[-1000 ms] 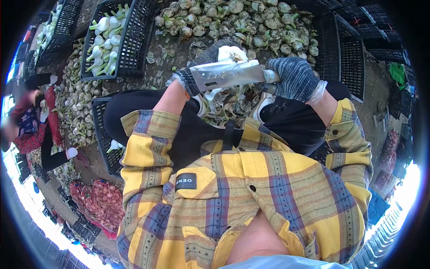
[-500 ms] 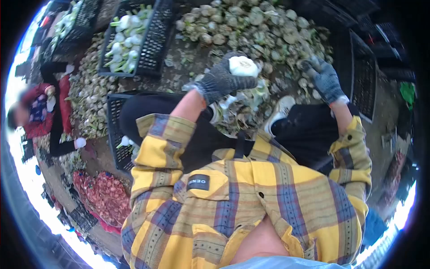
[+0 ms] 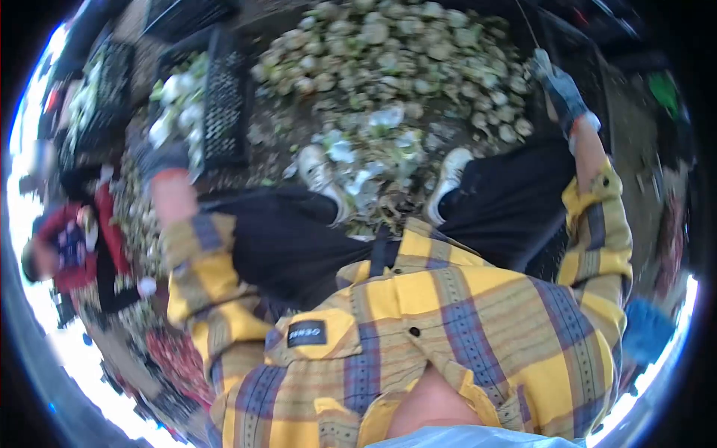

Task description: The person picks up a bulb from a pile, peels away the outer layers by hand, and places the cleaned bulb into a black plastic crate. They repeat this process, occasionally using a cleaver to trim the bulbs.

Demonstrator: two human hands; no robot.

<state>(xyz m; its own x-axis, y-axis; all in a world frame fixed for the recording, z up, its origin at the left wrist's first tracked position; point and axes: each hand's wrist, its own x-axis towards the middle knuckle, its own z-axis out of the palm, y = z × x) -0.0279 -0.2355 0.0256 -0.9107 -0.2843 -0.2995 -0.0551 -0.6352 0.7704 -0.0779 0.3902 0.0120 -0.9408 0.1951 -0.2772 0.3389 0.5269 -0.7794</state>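
My left hand, in a dark grey glove, is at the left beside the black crate of white garlic bulbs. Motion blurs its fingers, and no bulb can be made out in it. On the right, my gloved right hand is raised past the edge of the pile of untrimmed garlic. Its fingers are closed together, and whatever they hold is too unclear to name. A thin line runs upward from near its fingertips. Peeled skins and leaves lie between my shoes.
At the left a person in red sits beside more garlic. Another crate stands at the upper left. Red net sacks lie at the lower left. Dark crates stand at the right, near a blue object.
My left hand has swung left from the middle to the crate; the white bulb it held is no longer visible. My right hand has moved up and slightly right. My feet look farther apart.
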